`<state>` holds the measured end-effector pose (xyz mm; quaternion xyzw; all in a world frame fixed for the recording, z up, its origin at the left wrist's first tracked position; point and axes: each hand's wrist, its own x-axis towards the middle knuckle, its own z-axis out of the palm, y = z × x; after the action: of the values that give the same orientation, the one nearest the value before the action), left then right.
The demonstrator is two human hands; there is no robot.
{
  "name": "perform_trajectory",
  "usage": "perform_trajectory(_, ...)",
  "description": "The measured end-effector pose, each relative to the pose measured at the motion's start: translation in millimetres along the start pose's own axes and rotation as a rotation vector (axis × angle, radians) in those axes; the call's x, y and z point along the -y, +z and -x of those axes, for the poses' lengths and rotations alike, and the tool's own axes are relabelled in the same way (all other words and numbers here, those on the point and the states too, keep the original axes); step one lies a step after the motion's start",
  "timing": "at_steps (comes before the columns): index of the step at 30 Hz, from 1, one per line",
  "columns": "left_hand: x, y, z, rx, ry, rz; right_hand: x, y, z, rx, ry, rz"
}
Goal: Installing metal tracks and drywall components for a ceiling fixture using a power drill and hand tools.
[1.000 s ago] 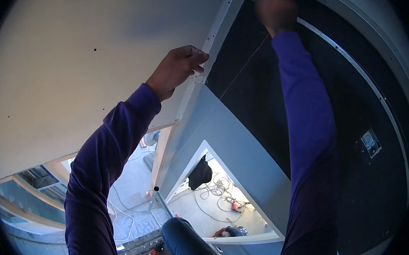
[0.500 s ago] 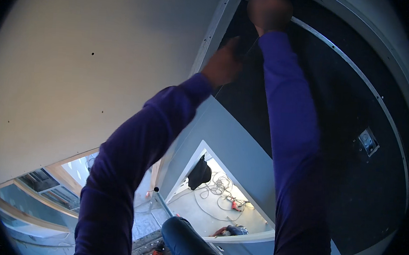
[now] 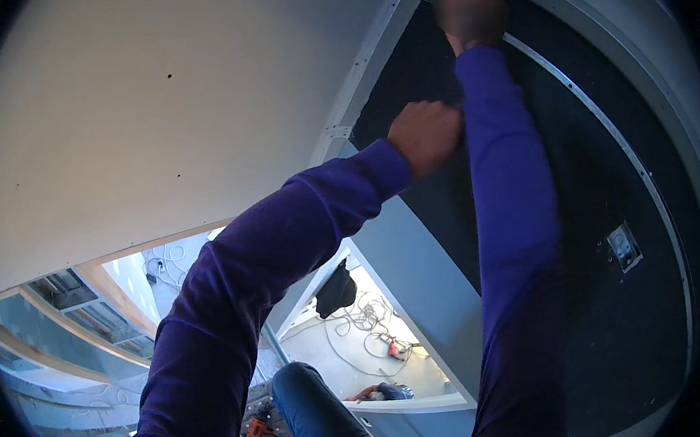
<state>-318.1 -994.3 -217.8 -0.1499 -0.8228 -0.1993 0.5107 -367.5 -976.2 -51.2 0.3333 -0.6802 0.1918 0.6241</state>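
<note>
Both arms, in purple sleeves, reach up to a black panel [image 3: 425, 78]. My left hand [image 3: 426, 137] is closed in a fist in front of it, its back toward me; whatever it may hold is hidden. Higher up, my right hand [image 3: 471, 16] is at the top edge of the picture, beside a metal strip [image 3: 570, 85] that curves across the black panel. That hand is blurred and its fingers cannot be made out. A pale metal corner strip [image 3: 370, 53] runs down between the black panel and a large cream board [image 3: 170, 125].
An electrical box [image 3: 624, 247] is set into the black panel. Below, a triangular opening shows cables [image 3: 371, 317], a red tool [image 3: 396, 349], a dark cloth [image 3: 337, 291] and another person [image 3: 382, 393]. An orange power tool [image 3: 262, 432] lies near my leg [image 3: 312, 411]. Curved framing [image 3: 73, 353] is lower left.
My left hand has moved right and down from the corner strip, its outstretched finger now curled in. A thin line seen near it earlier no longer shows. My right hand stays at the top.
</note>
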Motion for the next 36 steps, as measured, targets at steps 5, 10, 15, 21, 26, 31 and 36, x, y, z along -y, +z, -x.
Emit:
perform_trajectory(5,-9.0,-6.6,-2.5,0.034,0.136,-0.009,2.0,-5.3,-9.0,0.079,-0.029,0.178)
perform_trajectory(10,-26.8,-9.0,-1.1,0.024,0.154,-0.022,9.9,-21.6,-11.8,0.225,-0.177,0.435)
perform_trajectory(15,-59.9,-13.4,-2.4,0.010,0.196,0.016,-6.8,-38.0,-19.9,0.255,-0.293,0.459)
perform_trajectory(21,-83.0,-35.4,-1.1,0.006,0.194,-0.051,-20.2,-67.8,-32.0,0.341,-0.438,0.357)
perform_trajectory(26,-84.0,-51.2,14.4,0.123,0.103,-0.105,-24.3,-75.0,-35.7,0.386,-0.437,0.410)
perform_trajectory(31,-69.2,-46.5,25.3,0.167,-0.021,-0.088,-41.0,-62.7,-17.1,0.283,-0.423,0.308)
perform_trajectory(36,-13.0,-49.5,17.6,-0.099,-0.135,0.150,-24.3,-47.2,-6.4,0.212,-0.230,0.192)
